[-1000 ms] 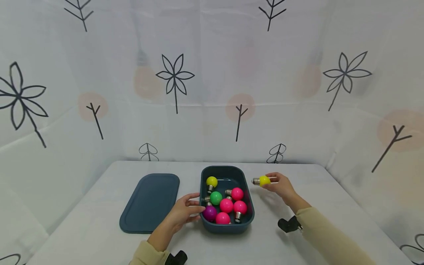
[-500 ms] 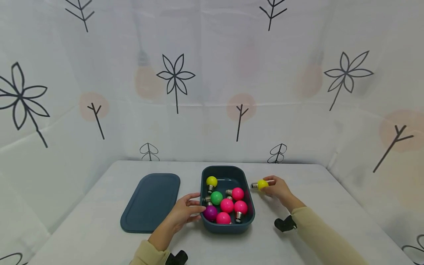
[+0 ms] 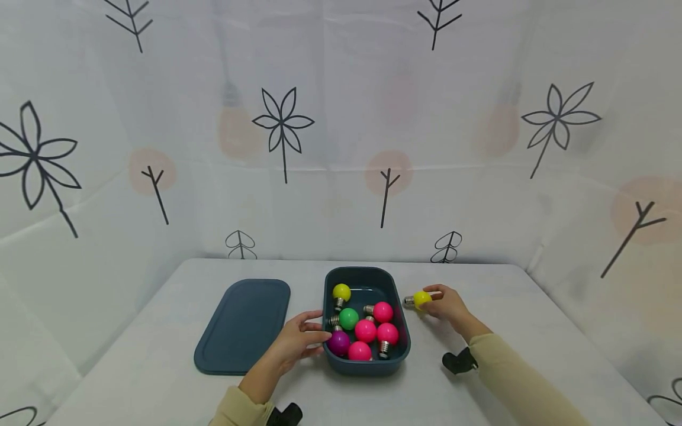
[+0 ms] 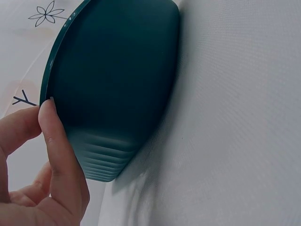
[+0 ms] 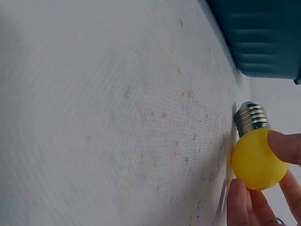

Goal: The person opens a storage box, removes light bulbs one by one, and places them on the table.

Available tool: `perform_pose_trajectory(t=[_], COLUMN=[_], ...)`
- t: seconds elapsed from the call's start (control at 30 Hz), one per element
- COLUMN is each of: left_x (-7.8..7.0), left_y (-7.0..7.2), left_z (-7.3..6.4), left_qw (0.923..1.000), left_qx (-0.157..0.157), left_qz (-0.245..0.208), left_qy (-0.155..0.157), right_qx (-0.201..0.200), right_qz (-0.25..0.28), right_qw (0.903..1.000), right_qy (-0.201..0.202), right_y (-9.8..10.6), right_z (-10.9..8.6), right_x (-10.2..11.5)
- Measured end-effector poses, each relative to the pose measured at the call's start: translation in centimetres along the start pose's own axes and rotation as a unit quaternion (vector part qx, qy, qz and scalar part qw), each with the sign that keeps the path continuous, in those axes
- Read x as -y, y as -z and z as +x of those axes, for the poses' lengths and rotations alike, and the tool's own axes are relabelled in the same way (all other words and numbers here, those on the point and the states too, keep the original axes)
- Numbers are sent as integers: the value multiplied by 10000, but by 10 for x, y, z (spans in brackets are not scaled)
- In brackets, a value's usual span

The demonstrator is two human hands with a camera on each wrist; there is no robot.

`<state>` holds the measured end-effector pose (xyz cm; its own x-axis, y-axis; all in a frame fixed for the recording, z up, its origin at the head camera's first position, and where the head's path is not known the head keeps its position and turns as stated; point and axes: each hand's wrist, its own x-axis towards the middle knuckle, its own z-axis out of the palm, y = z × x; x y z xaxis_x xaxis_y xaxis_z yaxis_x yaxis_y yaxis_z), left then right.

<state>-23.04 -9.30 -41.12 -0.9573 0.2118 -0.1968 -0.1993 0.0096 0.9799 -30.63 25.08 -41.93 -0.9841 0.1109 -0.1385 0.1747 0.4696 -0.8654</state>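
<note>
A dark teal plastic box [image 3: 367,368] stands mid-table with several light bulbs in it: pink bulbs [image 3: 365,331], a green bulb [image 3: 348,319], a purple bulb [image 3: 338,342] and a yellow bulb [image 3: 341,292]. My left hand [image 3: 298,340] holds the box's left rim between thumb and finger; the left wrist view has the fingertips [image 4: 49,106] right at that edge. To the right of the box, my right hand [image 3: 447,305] grips another yellow light bulb [image 5: 257,160] by its globe. That bulb lies sideways, close over the tabletop, its metal screw base [image 5: 251,115] pointing toward the box.
A dark teal flat lid [image 3: 242,328] lies on the white table [image 3: 426,390] left of the box. Behind the table hangs a pale cloth [image 3: 341,201] printed with flowers and twigs. Black wrist cameras [image 3: 459,360] sit at both sleeves.
My right hand has lowered the yellow bulb toward the table and slightly left, beside the box. The left hand, the box and the lid have stayed in place.
</note>
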Motion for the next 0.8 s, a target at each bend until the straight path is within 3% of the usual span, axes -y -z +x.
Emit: perform_pose_trajectory(t=[0.23,0.8], left_x=[0,3], left_y=[-1,0], left_z=[0,1], left_qw=[10000,10000], left_qx=[11,45], left_qz=[9,-50], left_qy=[0,-22], right_qx=[-53,91], right_qz=[-89,-443], right_qw=[9999,9984], right_qy=[-25,332], right_y=[4,27], right_z=[1,-11], right_x=[0,15])
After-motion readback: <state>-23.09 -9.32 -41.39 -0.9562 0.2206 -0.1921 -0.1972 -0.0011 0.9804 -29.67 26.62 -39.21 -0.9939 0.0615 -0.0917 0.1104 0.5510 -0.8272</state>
